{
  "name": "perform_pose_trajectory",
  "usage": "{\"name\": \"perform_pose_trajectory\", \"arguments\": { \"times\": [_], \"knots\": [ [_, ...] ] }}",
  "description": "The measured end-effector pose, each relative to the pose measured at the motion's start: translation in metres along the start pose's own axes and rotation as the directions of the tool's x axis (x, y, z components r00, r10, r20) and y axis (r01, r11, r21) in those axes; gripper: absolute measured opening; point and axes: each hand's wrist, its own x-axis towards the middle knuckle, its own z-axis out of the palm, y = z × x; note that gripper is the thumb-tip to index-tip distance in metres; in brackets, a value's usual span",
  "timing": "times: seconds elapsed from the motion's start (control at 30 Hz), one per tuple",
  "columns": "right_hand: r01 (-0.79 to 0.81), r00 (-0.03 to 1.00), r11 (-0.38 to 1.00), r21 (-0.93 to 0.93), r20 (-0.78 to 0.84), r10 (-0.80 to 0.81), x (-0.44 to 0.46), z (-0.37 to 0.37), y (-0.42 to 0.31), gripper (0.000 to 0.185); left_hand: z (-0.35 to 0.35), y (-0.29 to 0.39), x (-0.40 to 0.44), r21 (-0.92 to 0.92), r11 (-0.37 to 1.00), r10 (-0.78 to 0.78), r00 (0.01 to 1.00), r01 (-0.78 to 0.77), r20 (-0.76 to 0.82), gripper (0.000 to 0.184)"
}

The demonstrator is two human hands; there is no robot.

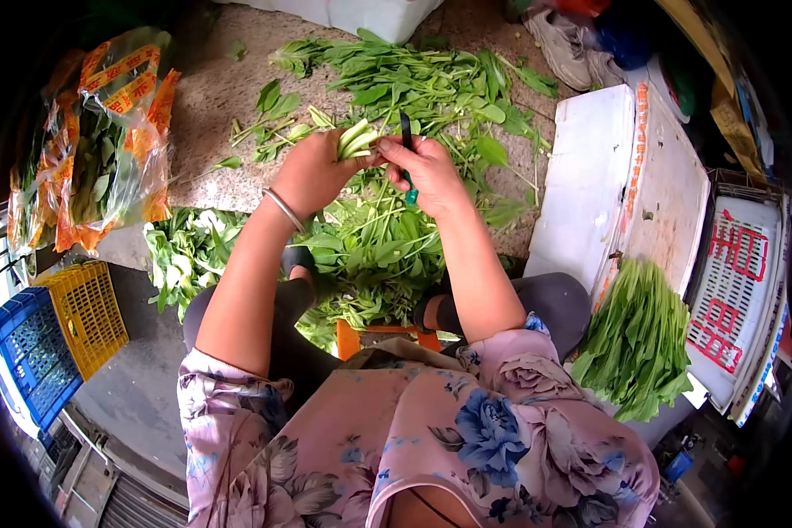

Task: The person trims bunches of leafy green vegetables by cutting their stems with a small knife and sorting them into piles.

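So the pale stems point(356, 141) are gripped in the left hand point(312, 176), at about 2 o'clock from it and 10 from the right hand point(433, 180). They're angled roughly 8-to-2, pale ends pointed toward the right, with the left clearly nearer. A knife point(406, 130) is held in the right, dark blade aimed around 12. Loose greens point(449, 84) are spread beyond, at 1 o'clock.

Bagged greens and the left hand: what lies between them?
Mottled stone surface with a few loose leaves, seen in the head view, between the bag and hand.
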Motion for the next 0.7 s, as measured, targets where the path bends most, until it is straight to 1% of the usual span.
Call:
{"name": "perform_pose_trajectory", "arguments": {
  "times": [0.07,0.1,0.13,0.17,0.2,0.27,0.3,0.37,0.4,0.43,0.47,0.5,0.53,0.57,0.63,0.67,0.7],
  "knots": [
    [0.000,1.000,1.000,-0.023,0.007,0.000,0.013,-0.002,-0.012,0.027,-0.002,-0.004,0.005,-0.056,0.990,-0.120,0.988,0.126,0.097,0.032],
    [0.031,0.988,0.994,-0.105,-0.150,-0.047,0.028,-0.010,-0.015,0.026,-0.003,-0.004,0.007,-0.059,0.990,-0.122,0.988,0.128,0.094,0.032],
    [0.050,0.948,0.981,-0.189,-0.300,-0.106,0.049,-0.021,-0.017,0.025,-0.005,-0.002,0.007,-0.108,0.984,-0.140,0.989,0.145,0.047,0.031],
    [0.074,0.874,0.980,-0.183,-0.461,-0.152,0.074,-0.039,-0.013,0.023,-0.006,-0.001,0.006,-0.157,0.974,-0.162,0.987,0.160,0.002,0.032],
    [0.100,0.773,0.978,-0.181,-0.605,-0.191,0.100,-0.060,-0.009,0.021,-0.005,-0.003,0.005,-0.158,0.974,-0.164,0.986,0.162,-0.002,0.032],
    [-0.028,0.590,0.976,-0.214,-0.792,-0.157,0.139,-0.090,-0.005,0.018,-0.003,-0.009,0.003,-0.084,0.990,-0.119,0.990,0.114,-0.069,0.031],
    [-0.033,0.597,0.976,-0.216,-0.787,-0.154,0.152,-0.103,-0.001,0.018,-0.001,-0.012,0.001,0.006,0.999,-0.040,0.991,0.041,-0.128,0.031],
    [-0.082,0.626,0.989,-0.125,-0.778,-0.046,0.168,-0.124,0.006,0.009,-0.005,-0.002,-0.001,0.024,0.997,-0.067,0.987,0.071,-0.149,0.032],
    [-0.086,0.632,0.988,-0.126,-0.774,-0.044,0.168,-0.130,0.010,0.009,-0.006,0.002,-0.001,0.041,0.995,-0.086,0.983,0.094,-0.164,0.032],
    [-0.060,0.622,0.988,-0.143,-0.780,-0.075,0.169,-0.135,0.014,0.010,-0.006,-0.001,0.001,0.070,0.992,-0.089,0.983,0.101,-0.159,0.036],
    [-0.032,0.609,0.987,-0.159,-0.786,-0.107,0.171,-0.139,0.017,0.011,-0.008,0.003,0.000,0.069,0.992,-0.093,0.982,0.105,-0.163,0.036],
    [0.005,0.637,0.985,-0.171,-0.759,-0.135,0.160,-0.134,0.015,0.015,-0.010,0.009,-0.001,0.099,0.988,-0.098,0.976,0.119,-0.194,0.035],
    [0.005,0.638,0.985,-0.175,-0.758,-0.138,0.152,-0.131,0.017,0.015,-0.011,0.012,-0.001,0.129,0.983,-0.100,0.969,0.132,-0.225,0.035],
    [-0.008,0.655,0.983,-0.182,-0.744,-0.133,0.144,-0.129,0.019,0.015,-0.010,0.011,0.000,0.127,0.983,-0.099,0.969,0.130,-0.225,0.035],
    [-0.031,0.697,0.979,-0.200,-0.707,-0.122,0.124,-0.121,0.022,0.016,-0.005,0.007,0.003,0.044,0.990,-0.123,0.973,0.134,-0.193,0.029],
    [-0.029,0.695,0.979,-0.201,-0.708,-0.125,0.112,-0.116,0.023,0.016,-0.002,0.006,0.003,0.043,0.990,-0.120,0.974,0.131,-0.193,0.029],
    [0.005,0.770,0.961,-0.276,-0.612,-0.180,0.093,-0.099,0.018,0.017,0.001,0.004,0.002,0.066,0.996,-0.052,0.980,0.066,-0.194,0.025]
  ]
}}
